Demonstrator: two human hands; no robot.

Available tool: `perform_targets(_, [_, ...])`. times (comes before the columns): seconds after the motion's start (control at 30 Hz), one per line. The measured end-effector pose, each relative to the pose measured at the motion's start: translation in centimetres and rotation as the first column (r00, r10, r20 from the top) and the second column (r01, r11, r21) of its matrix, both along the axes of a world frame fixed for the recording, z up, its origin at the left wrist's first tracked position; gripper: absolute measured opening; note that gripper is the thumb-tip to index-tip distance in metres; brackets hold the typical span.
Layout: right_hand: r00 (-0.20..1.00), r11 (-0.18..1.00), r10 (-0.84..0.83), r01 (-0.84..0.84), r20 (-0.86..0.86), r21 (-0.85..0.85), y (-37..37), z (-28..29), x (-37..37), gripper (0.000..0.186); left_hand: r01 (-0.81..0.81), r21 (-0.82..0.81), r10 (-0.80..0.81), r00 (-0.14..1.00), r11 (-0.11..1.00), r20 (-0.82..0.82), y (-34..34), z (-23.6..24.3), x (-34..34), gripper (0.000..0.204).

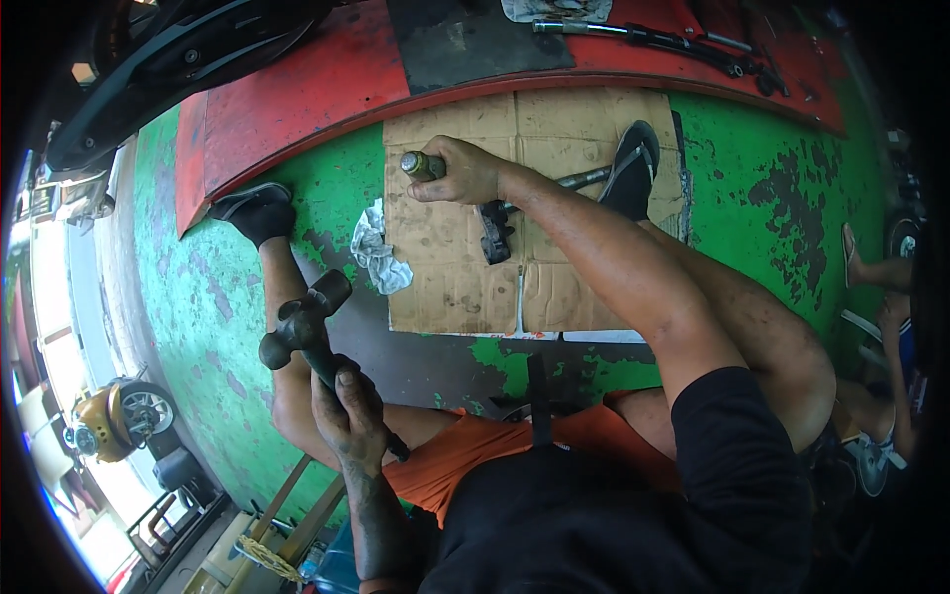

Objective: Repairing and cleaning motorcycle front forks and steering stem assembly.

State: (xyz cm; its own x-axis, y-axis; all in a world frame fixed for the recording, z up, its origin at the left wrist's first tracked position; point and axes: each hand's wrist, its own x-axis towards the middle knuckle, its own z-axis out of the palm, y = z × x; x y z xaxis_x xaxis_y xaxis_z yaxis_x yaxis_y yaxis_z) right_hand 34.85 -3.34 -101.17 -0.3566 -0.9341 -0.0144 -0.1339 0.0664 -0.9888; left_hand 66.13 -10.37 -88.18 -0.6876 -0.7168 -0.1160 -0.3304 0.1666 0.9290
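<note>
My left hand (348,411) is closed round the handle of a ball-peen hammer (309,315), raised with its dark head in front of my left leg. My right hand (463,170) wraps round what looks like a screwdriver (420,165), its worn greenish handle end turned up; its lower part is hidden. Beneath my right forearm lies a dark metal fork leg (495,233) on a flattened cardboard sheet (445,287). Part of its tube (586,178) reaches toward my right foot. A crumpled white rag (376,252) lies by the cardboard's left edge.
A red raised platform (297,84) runs along the far side, bearing another fork-like part (673,45) and a motorcycle (188,59) at the left. My sandalled feet stand either side. A yellow scooter (104,421) is at the left; another person's leg (871,269) shows at the right.
</note>
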Motion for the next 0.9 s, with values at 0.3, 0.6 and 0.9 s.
perform_targets(0.3, [0.999,0.999,0.027,-0.026,0.032,-0.047,-0.1,0.7,0.4,0.032,0.012,0.113,-0.013,1.0,0.994,0.014,0.0,0.0,0.0,0.022])
perform_targets(0.6, [0.997,0.999,0.028,-0.027,0.067,-0.022,-0.9,0.3,0.6,0.033,-0.003,0.135,0.001,1.0,0.991,0.014,-0.2,0.3,0.2,0.025])
perform_targets(0.9, [0.983,0.998,0.063,-0.062,0.174,-0.01,-1.9,0.3,-0.1,0.034,-0.017,0.042,0.015,0.998,0.999,0.059,0.1,4.0,-5.1,0.031])
